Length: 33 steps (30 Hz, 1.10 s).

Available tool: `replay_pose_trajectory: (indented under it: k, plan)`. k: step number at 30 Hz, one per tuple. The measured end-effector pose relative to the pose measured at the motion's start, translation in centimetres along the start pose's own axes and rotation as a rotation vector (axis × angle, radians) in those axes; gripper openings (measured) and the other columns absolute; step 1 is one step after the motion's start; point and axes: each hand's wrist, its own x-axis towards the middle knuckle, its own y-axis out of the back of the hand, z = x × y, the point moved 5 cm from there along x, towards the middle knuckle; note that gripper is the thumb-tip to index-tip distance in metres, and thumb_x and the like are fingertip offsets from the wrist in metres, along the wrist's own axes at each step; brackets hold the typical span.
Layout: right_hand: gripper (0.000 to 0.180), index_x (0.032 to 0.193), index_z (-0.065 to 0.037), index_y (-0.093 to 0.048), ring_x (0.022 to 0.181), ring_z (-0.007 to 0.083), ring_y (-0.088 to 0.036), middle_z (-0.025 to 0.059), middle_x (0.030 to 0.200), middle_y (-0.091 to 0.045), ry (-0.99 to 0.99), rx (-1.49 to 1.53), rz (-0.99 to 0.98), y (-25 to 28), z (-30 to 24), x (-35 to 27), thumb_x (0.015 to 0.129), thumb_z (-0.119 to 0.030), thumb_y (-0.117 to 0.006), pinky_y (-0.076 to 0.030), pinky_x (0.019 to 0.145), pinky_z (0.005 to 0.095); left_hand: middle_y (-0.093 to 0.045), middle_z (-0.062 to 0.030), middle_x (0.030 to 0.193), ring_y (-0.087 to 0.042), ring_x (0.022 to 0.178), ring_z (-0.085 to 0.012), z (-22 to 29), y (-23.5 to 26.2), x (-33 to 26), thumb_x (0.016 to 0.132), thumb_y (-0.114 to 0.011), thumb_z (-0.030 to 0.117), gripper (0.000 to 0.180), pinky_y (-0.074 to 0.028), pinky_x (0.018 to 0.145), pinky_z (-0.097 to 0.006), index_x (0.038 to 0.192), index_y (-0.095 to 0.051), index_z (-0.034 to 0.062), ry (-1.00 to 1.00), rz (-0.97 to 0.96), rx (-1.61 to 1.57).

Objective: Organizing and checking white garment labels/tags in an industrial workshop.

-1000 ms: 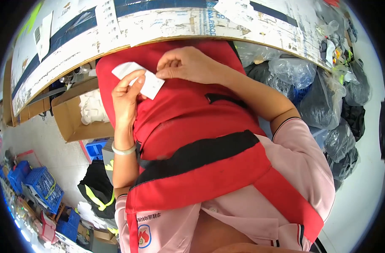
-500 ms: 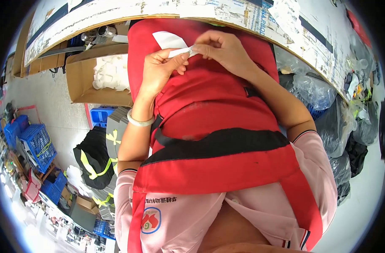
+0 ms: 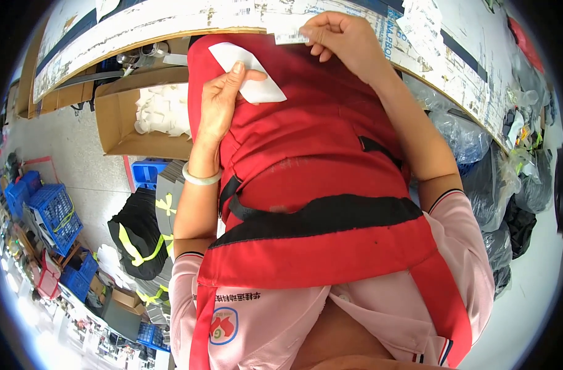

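My left hand (image 3: 220, 103) is closed on a white paper strip (image 3: 260, 82), thumb on top, above the red apron (image 3: 318, 148) on my lap. The strip slants across, its upper end pointing to the far left. My right hand (image 3: 352, 49) pinches a white barcode label (image 3: 289, 37) by its right end, between thumb and fingers. That label is over the near edge of the worktable (image 3: 189, 17), apart from the paper strip; whether it touches the tabletop I cannot tell.
Left of my lap, below the tabletop, stands a cardboard box (image 3: 118, 126) with white scraps (image 3: 161, 111). Black items with yellow ties (image 3: 142, 231) are stacked at my left. Blue crates (image 3: 56, 213) stand on the floor beyond. Plastic bags (image 3: 485, 179) crowd the right side.
My hands have moved apart. The right has carried the label away and up to the table edge; the left has stayed near the lap with the strip, now seen more fully.
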Motion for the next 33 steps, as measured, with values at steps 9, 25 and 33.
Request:
replay_pose_trajectory:
  k: [9,25,33]
  plan:
    - [0.017,0.086,0.005,-0.064,0.054,0.0112,-0.057,0.0071,0.068,-0.062,-0.120,0.055,0.062,0.9,-1.1,2.5,0.088,-0.012,-0.064,-0.047,0.047,0.0219,-0.068,-0.0046,0.081,-0.059,0.066,-0.0089,-0.5,0.2,0.6,0.094,-0.057,0.029,0.032,-0.049,0.056,-0.023,0.093,-0.071,-0.0001,0.084,-0.010,-0.057]
    - [0.019,0.086,0.007,-0.064,0.052,0.0114,-0.057,0.0080,0.067,-0.062,-0.116,-0.025,0.049,0.5,-0.8,2.9,0.088,-0.011,-0.064,-0.047,0.046,0.0225,-0.070,-0.0053,0.088,-0.060,0.068,-0.0095,-0.9,0.4,0.5,0.094,-0.059,0.022,0.025,-0.050,0.055,-0.023,0.094,-0.071,0.0002,0.088,-0.018,-0.062]
    - [0.019,0.085,0.007,-0.063,0.052,0.0114,-0.057,0.0079,0.066,-0.061,-0.095,-0.045,0.055,0.5,-1.1,2.7,0.088,-0.011,-0.063,-0.048,0.046,0.0227,-0.070,-0.0056,0.089,-0.061,0.071,-0.0096,-0.9,0.4,0.7,0.093,-0.060,0.021,0.024,-0.051,0.056,-0.023,0.095,-0.071,-0.0001,0.097,-0.009,-0.074]
